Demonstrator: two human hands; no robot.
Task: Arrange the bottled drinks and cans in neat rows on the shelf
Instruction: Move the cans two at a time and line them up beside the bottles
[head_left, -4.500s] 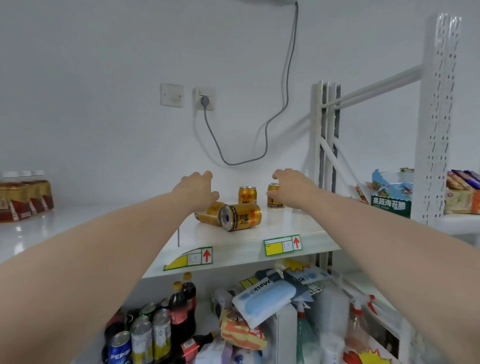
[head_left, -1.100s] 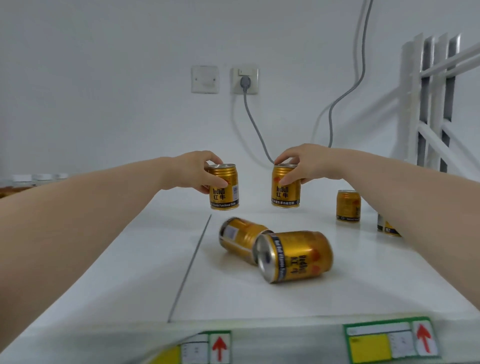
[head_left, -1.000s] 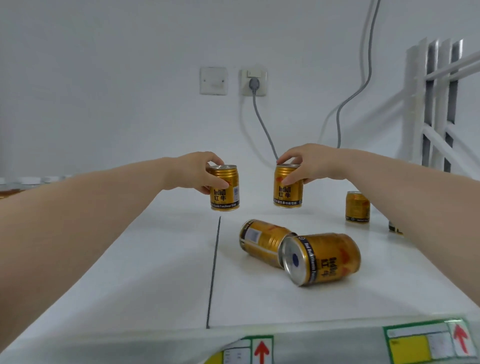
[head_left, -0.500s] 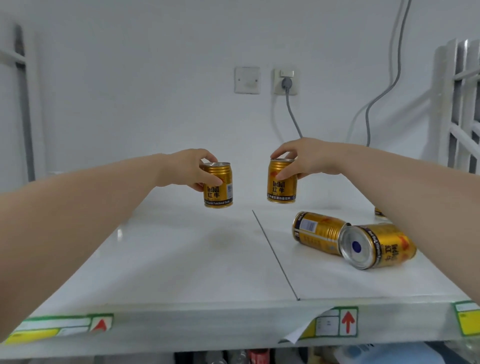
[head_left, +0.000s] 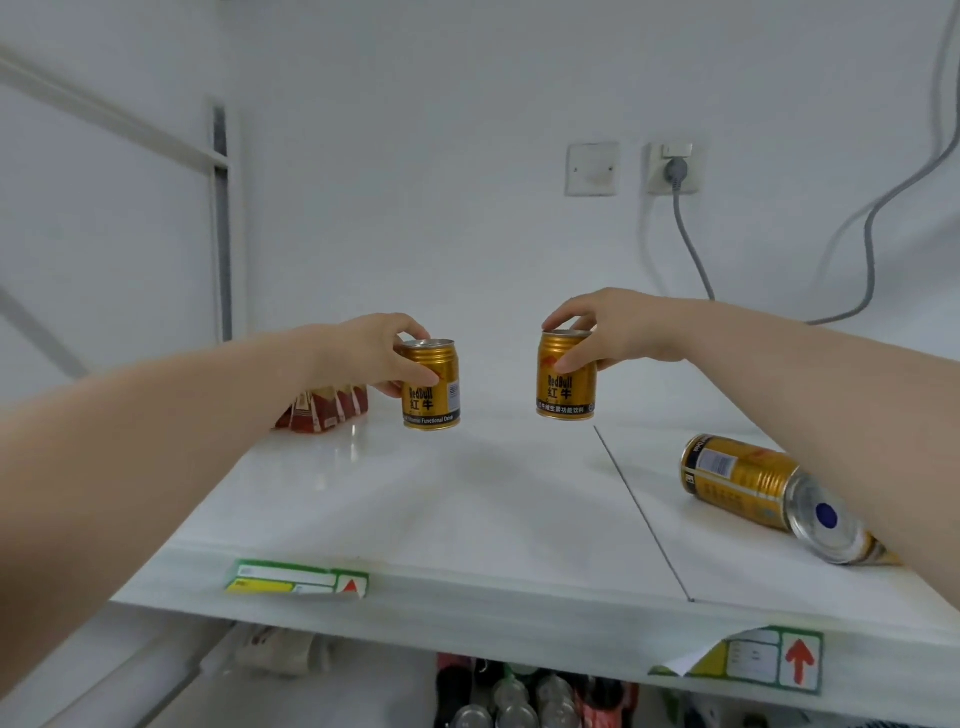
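While each hand carries one upright gold can over the middle of the shelf (head_left: 467, 519), the question is where the pair goes down. The left hand (head_left: 363, 353) has thumb and fingers curled round the upper side of the left can (head_left: 430, 384). The right hand (head_left: 618, 330) grips the right can (head_left: 565, 376) at its top, fingers over the rim and thumb on its side. Both cans have their long axis vertical and sit side by side with a gap between them; whether their bases touch the shelf I cannot tell. Red cartons (head_left: 324, 410) stand just left of the left can, so the row probably starts beside them. Two fallen cans (head_left: 737, 480) lie on their sides at the near right, past the shelf seam (head_left: 639, 512), their axes running from far left to near right. They are closer to the right hand, which looks the better one to fetch them.
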